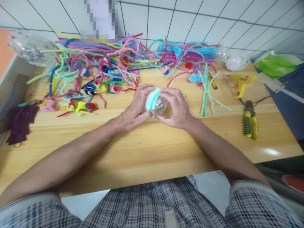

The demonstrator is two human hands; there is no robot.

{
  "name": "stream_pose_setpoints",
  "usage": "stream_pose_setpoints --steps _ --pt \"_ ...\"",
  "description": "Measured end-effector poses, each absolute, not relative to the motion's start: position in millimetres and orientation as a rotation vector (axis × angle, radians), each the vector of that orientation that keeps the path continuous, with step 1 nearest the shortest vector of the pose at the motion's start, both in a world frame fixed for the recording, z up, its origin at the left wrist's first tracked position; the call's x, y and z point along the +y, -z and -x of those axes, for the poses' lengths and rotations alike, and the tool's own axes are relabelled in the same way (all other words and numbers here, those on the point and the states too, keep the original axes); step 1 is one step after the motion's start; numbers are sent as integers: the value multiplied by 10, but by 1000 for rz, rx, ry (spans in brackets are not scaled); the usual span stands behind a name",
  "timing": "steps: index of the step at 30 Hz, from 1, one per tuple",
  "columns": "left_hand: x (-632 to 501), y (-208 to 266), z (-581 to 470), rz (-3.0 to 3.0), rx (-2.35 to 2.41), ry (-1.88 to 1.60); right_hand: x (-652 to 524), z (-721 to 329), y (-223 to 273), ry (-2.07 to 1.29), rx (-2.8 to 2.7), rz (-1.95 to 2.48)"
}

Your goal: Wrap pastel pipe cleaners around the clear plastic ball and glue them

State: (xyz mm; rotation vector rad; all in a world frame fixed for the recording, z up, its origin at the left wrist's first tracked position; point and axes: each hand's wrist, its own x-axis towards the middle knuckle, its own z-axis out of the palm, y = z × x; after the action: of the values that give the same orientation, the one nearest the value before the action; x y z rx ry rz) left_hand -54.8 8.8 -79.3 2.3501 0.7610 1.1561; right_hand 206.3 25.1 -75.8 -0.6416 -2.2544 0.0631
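Note:
Between my hands, over the middle of the wooden table, is a small clear ball (pixel 161 105) with shiny specks inside. Bands of pipe cleaner (pixel 153 99) in pink, mint, white and light blue wrap its left side. My left hand (pixel 139 109) curls around the wrapped side, with the thumb below. The clear side is gripped by my right hand (pixel 177 107), its fingers bent over the top edge and its thumb underneath. Several mint green pipe cleaners (pixel 207 91) lie crossed to the right of my right hand.
A heap of coloured pipe cleaners (pixel 99 63) spreads along the table's back. A yellow glue gun (pixel 242 83) and green-yellow pliers (pixel 250 122) lie at right. Clear balloons stand at both back corners, one confetti-filled (pixel 30 47). Dark purple fringed material (pixel 22 122) lies at left.

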Motion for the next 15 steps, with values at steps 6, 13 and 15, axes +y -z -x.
stream_pose_setpoints --steps 6,13,15 --pt "108 823 520 -2345 788 -1191 251 -2072 753 -90 -2268 689" --pt "75 822 548 -2348 772 -1159 232 -2053 754 -93 -2251 689" --pt "67 815 560 -2355 769 -1143 219 -2049 746 -111 -2261 719"
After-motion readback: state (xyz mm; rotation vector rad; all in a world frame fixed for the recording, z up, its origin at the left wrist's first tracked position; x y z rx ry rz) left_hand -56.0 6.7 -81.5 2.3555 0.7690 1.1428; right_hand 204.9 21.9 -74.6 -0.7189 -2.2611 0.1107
